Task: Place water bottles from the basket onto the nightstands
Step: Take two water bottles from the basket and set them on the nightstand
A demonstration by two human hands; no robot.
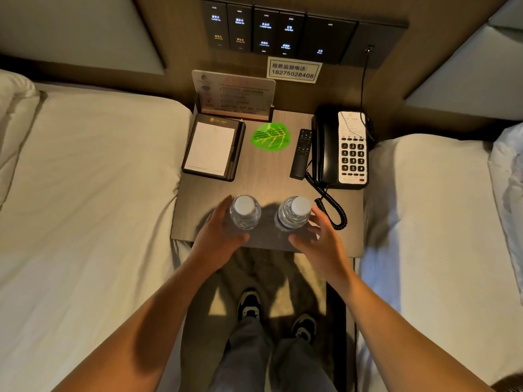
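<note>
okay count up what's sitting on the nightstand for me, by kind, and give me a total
Water bottles: 2 (left bottle, right bottle)
Notepad holder: 1
Info card stand: 1
Green leaf card: 1
Remote control: 1
Telephone: 1
Total: 7

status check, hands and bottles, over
Left hand and right hand open, beside the bottles. Left bottle, right bottle upright on nightstand. Phone cord near right bottle.
</note>
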